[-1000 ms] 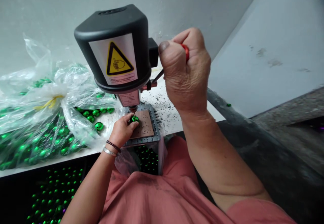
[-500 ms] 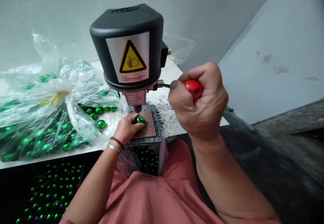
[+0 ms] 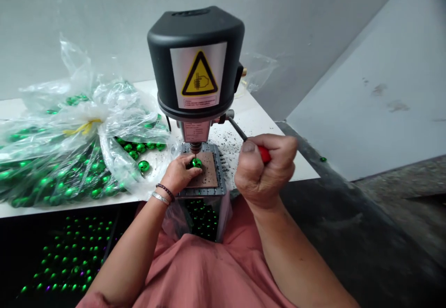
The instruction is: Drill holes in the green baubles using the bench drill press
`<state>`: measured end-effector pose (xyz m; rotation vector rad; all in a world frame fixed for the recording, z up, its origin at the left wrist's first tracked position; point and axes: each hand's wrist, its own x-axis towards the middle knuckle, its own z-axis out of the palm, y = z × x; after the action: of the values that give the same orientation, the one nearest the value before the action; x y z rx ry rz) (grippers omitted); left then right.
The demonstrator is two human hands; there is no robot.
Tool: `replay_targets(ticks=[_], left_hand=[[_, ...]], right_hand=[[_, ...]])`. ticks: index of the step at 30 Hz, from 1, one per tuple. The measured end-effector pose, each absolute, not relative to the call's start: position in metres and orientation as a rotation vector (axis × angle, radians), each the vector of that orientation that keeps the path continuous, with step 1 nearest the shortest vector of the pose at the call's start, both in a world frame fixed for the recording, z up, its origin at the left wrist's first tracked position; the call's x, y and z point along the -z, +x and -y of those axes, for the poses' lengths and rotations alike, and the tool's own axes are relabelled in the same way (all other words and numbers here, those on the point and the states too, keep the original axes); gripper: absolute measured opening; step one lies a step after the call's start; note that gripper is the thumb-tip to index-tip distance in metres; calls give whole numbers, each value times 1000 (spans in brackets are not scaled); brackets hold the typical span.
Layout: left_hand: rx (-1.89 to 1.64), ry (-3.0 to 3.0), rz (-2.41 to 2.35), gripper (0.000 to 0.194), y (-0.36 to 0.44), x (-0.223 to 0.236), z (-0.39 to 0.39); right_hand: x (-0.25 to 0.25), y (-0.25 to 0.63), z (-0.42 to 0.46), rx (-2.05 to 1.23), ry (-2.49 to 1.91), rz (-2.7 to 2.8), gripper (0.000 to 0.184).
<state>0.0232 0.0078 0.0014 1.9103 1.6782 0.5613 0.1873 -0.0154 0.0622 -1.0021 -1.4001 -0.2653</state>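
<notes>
A black drill press (image 3: 198,66) with a yellow warning label stands on the white table. My left hand (image 3: 177,173) pinches a shiny green ball (image 3: 197,163) between thumb and fingers, on a brown board (image 3: 208,178) over the press base. Straight above the ball is the thin drill bit (image 3: 195,154); whether its tip is inside the ball I cannot tell. My right hand (image 3: 266,168) is wrapped round the red knob (image 3: 265,154) of the feed lever (image 3: 238,128), at the right of the press.
Clear plastic bags (image 3: 121,154) of green balls, tied with yellow string (image 3: 83,127), cover the table's left side. A loose green ball (image 3: 143,166) lies near my left hand. Dark shavings (image 3: 228,145) litter the white table (image 3: 272,136). Below the base are more green balls (image 3: 202,219).
My right hand has pulled the lever down from beside the motor housing to about table level. My left hand keeps the ball under the bit. The view has shifted left.
</notes>
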Motion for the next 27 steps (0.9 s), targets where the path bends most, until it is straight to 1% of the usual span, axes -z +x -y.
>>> replay_targets(ticks=[3, 8, 12, 14, 17, 19, 23, 26, 27], left_hand=[[-594, 1903, -1670, 29, 23, 2, -8], [-633, 1866, -1700, 40, 23, 9, -8], [-663, 1885, -1697, 39, 22, 12, -7], [-671, 1904, -1688, 37, 21, 11, -6], [-676, 1964, -1683, 28, 24, 7, -4], [-662, 1953, -1745, 23, 26, 2, 0], [-584, 1846, -1944, 23, 29, -12, 25], [-407, 1902, -1773, 24, 22, -21, 53], [-367, 1917, -1701, 28, 18, -23, 61]], right_hand=[[-56, 184, 15, 215, -1008, 1375, 3], [-45, 180, 13, 134, -987, 1318, 1], [-29, 178, 13, 74, -916, 1343, 8], [-30, 177, 12, 75, -890, 1340, 8], [-55, 177, 9, 109, -901, 1296, 2], [-84, 177, 3, 137, -959, 1273, 7], [-131, 178, -11, 16, -1082, 1313, 17], [-139, 178, -14, -56, -1137, 1319, 16], [-138, 178, -14, -69, -1143, 1320, 15]])
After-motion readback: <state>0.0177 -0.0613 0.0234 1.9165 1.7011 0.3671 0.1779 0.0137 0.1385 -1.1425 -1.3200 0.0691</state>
